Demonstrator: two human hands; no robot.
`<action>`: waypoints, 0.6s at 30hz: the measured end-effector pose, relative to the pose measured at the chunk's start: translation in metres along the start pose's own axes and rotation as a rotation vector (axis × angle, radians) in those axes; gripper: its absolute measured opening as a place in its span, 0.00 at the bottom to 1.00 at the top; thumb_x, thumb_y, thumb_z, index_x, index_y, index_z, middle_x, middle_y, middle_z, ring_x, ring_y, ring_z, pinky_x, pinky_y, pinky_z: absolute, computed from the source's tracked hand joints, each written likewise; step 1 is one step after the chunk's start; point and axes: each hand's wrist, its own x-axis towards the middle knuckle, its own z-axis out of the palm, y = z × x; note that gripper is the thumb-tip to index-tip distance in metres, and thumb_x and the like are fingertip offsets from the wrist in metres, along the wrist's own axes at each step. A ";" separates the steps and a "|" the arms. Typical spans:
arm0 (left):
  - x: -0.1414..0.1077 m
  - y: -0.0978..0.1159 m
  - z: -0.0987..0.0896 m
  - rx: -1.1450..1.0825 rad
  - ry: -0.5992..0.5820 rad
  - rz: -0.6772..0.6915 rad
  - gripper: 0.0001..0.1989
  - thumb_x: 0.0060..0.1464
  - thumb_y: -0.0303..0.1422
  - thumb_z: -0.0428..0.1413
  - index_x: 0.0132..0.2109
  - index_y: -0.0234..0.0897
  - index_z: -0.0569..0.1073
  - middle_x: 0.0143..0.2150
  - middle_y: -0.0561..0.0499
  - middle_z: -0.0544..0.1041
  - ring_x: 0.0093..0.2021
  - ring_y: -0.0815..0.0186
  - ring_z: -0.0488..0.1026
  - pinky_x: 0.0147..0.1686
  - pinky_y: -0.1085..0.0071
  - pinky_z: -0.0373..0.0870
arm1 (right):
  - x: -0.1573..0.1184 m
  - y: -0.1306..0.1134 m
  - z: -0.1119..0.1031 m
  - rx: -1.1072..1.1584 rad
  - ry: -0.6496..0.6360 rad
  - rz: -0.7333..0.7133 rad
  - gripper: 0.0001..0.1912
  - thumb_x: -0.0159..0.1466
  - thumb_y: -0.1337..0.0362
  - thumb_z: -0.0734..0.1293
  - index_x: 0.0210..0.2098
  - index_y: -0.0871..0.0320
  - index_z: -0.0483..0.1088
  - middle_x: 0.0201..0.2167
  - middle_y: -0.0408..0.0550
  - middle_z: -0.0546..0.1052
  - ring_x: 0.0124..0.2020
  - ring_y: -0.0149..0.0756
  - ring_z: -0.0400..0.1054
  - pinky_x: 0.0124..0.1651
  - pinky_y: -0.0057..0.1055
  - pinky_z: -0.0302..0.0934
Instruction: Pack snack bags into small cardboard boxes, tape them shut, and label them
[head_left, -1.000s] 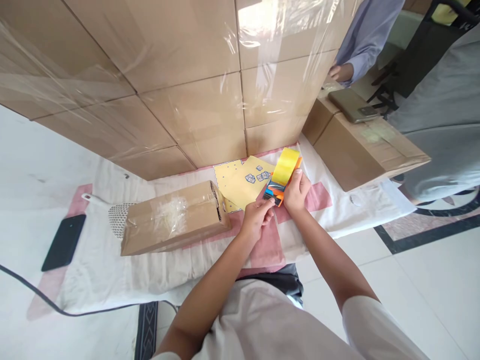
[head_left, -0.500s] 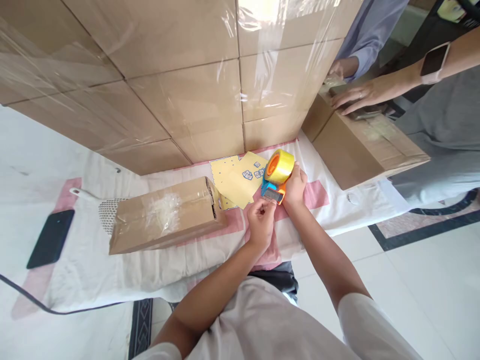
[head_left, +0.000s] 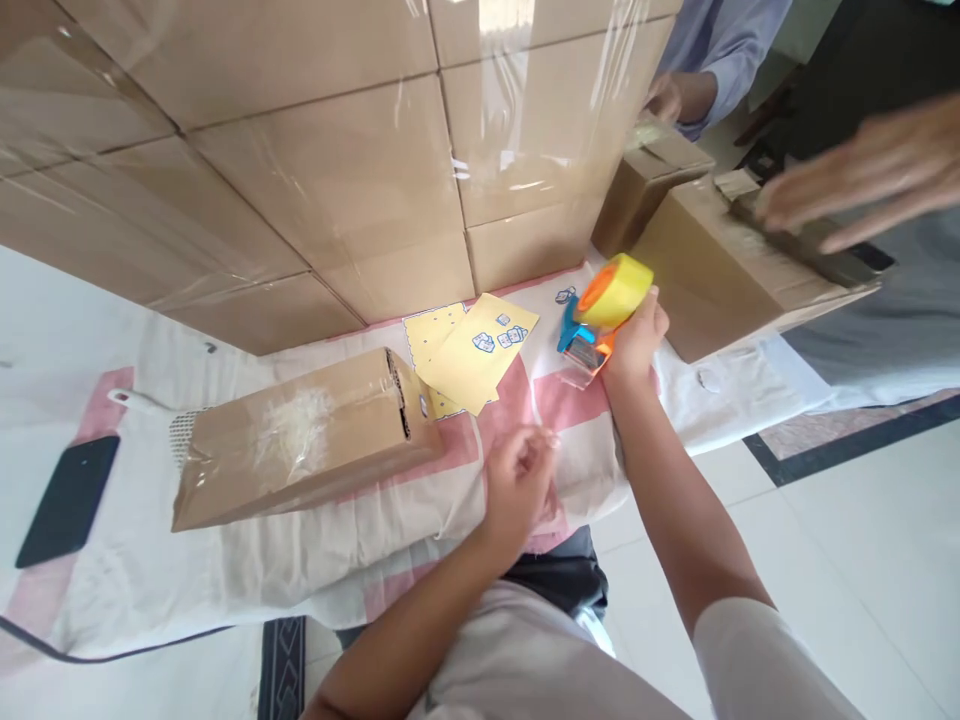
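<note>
My right hand (head_left: 636,342) is wrapped round a blue and orange tape dispenser (head_left: 589,346) that carries a wide yellow roll of tape (head_left: 624,290). The dispenser is held tilted above the pink-striped cloth. Lower and to the left, my left hand (head_left: 517,480) is closed with its fingertips pinched; what they hold, if anything, is too small to make out. Beyond it lie yellow paper sheets (head_left: 457,370) with small blue drawings. A taped cardboard box (head_left: 300,430) lies left of the sheets.
Tall stacked cartons (head_left: 330,190) in clear film stand along the back. A black phone (head_left: 69,498) and a white perforated utensil (head_left: 180,430) lie at the left. At the right, another person's blurred hand (head_left: 862,180) is over another cardboard box (head_left: 705,260).
My right hand has moved right with the tape dispenser, away from my left hand. My left hand has dropped slightly toward me. The other person's hand has lifted off and moved right.
</note>
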 end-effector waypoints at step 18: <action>0.058 0.008 -0.017 -0.056 -0.288 -0.216 0.21 0.55 0.49 0.59 0.29 0.34 0.72 0.21 0.47 0.78 0.12 0.75 0.62 0.13 0.76 0.53 | -0.052 -0.021 0.032 0.068 -0.106 -0.118 0.33 0.66 0.34 0.58 0.21 0.55 0.53 0.20 0.40 0.54 0.22 0.28 0.47 0.26 0.31 0.44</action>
